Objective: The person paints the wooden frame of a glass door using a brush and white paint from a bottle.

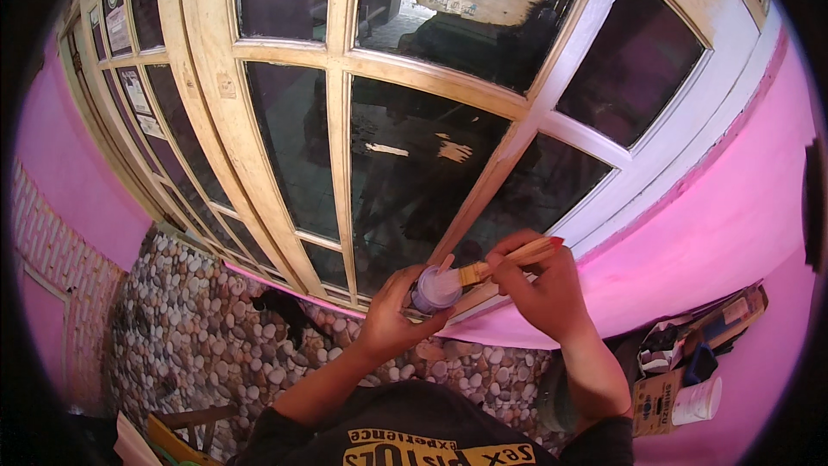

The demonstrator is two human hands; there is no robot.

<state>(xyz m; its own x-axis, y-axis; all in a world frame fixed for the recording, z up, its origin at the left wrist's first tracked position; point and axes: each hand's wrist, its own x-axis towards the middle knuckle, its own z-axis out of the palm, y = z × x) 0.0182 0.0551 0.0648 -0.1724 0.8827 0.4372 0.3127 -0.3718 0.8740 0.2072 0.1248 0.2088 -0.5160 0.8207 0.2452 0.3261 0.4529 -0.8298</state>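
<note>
My left hand (392, 315) is wrapped round a small plastic cup (437, 290) of pale paint, held upright in front of the window. A flat stick (446, 262) pokes up out of the cup. Between the fingers of my right hand (542, 285) is a paintbrush (526, 253) with a wooden, red-tipped handle; its pale bristles reach to the cup's rim. Behind both hands stands a large paned window frame (342, 147). Its right-hand bars (591, 22) are white, while the bars further left are bare yellowish wood.
Pink wall (716, 233) runs along the right. Below the frame lies a pebble-patterned floor (172, 319) with a black cat (289, 312) on it. At the lower right are a cardboard box (657, 401) and a white bucket (697, 400). A wooden stool (194, 418) stands at the lower left.
</note>
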